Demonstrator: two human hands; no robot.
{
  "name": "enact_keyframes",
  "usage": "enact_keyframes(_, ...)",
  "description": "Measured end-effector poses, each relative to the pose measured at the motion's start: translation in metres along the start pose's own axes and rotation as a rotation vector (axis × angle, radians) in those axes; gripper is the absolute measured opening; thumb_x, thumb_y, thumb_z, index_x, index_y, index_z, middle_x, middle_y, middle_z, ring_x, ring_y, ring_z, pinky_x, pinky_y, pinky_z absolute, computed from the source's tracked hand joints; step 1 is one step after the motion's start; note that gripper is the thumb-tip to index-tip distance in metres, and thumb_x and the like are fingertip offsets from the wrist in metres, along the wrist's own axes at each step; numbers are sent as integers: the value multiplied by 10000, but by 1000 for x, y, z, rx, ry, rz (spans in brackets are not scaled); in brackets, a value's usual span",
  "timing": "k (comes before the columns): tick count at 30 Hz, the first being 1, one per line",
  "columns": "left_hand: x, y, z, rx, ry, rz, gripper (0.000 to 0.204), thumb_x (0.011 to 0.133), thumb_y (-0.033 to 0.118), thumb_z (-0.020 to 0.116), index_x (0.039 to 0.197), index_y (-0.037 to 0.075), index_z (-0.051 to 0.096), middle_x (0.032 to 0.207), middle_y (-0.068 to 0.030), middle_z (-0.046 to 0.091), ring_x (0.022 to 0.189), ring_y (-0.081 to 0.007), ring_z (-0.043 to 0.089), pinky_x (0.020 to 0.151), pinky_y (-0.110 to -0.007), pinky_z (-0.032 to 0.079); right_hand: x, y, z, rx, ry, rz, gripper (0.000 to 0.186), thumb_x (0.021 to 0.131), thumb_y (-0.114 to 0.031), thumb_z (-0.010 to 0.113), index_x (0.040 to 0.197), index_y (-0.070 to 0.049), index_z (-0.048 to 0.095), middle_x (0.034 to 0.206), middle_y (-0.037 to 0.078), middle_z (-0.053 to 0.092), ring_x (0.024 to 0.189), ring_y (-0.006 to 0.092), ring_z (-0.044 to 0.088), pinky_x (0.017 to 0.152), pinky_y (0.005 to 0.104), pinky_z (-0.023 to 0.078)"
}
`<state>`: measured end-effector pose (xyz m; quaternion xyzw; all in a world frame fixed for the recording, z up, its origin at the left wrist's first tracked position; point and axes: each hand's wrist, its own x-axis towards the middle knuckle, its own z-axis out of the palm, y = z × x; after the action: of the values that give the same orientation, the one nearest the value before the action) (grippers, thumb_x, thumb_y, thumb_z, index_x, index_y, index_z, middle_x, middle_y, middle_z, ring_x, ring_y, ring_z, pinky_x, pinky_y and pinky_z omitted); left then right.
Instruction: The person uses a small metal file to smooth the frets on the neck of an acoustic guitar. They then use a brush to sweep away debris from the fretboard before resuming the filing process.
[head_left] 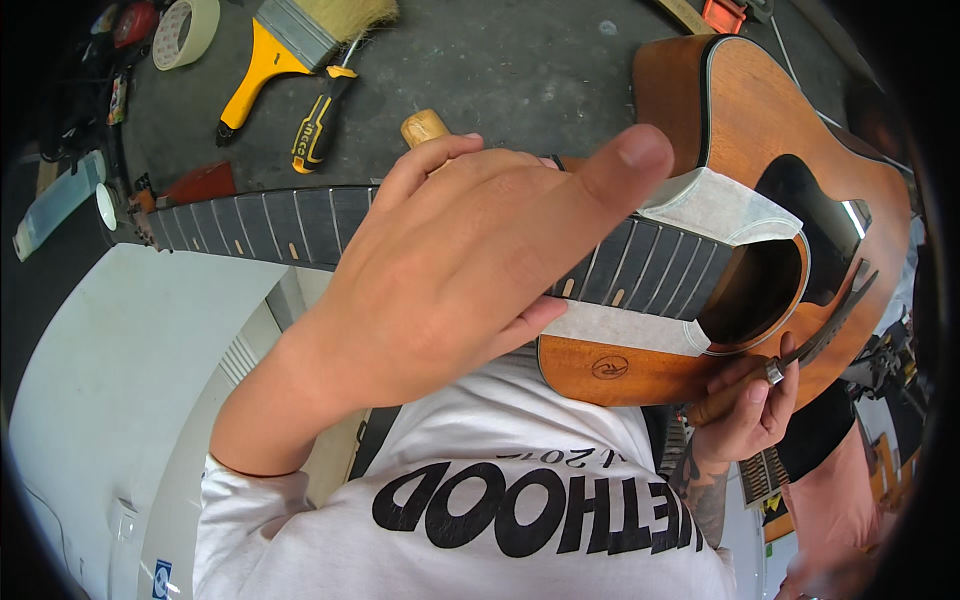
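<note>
Head view: left-to-right fretboard (655, 268) is crossed by left hand (425, 255), closure unclear, and rightward, curved-bladed tool (774, 372) is clasped by right hand (752, 415).

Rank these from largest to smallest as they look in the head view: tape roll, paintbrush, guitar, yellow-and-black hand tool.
1. Guitar
2. Paintbrush
3. Tape roll and yellow-and-black hand tool: too alike to separate

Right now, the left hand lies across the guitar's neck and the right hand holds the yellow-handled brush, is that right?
Not quite: the head view shows the right hand holding a wooden-handled tool with a curved metal end. The brush lies on the dark tabletop. The left hand does lie across the guitar's neck.
</note>
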<state>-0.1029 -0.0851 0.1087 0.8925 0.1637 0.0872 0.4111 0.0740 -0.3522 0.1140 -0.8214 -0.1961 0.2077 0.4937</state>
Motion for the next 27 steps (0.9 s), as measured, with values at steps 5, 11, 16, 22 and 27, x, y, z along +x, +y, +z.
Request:
enact_keyframes(5, 7, 7, 8, 32, -1, 34, 1088, 612, 119, 895, 1534, 46, 322, 1138, -62, 691, 1113, -275, 617, 1065, -486, 365, 1, 3, -2, -2, -9, -33, 638, 973, -349, 625, 1408, 86, 455, 764, 87, 596, 586, 117, 554, 516, 233, 453)
enact_keyframes(11, 8, 6, 10, 47, 6, 49, 1070, 591, 137, 900, 1514, 43, 367, 1124, -59, 693, 1111, -268, 614, 1071, -496, 358, 0, 4, -2, -9, 1, -21, 646, 967, -352, 633, 1410, 84, 454, 766, 97, 600, 581, 126, 553, 516, 238, 454)
enact_keyframes(16, 3, -4, 6, 71, 24, 52, 1156, 567, 142, 914, 1534, 2, 296, 1096, -86, 698, 1117, -292, 628, 1065, -498, 353, -1, 0, -1, -17, 5, 2, 653, 964, -362, 632, 1416, 75, 455, 703, 90, 578, 560, 125, 538, 526, 239, 437)
enact_keyframes(22, -3, -3, -13, 103, -64, -23, 1270, 606, 133, 916, 1577, 0, 109, 1089, -126, 697, 1132, -339, 636, 1057, -521, 347, -2, 2, -2, -7, -6, 6, 651, 965, -355, 627, 1422, 72, 446, 696, 93, 576, 548, 125, 528, 527, 241, 431)
enact_keyframes(27, -7, -10, -14, 97, -90, 38, 1268, 649, 130, 904, 1577, 20, 47, 1118, -141, 691, 1122, -354, 643, 1046, -560, 346, -3, 2, -1, -3, -3, 9, 650, 967, -350, 621, 1428, 70, 436, 697, 103, 578, 544, 127, 522, 522, 243, 421)
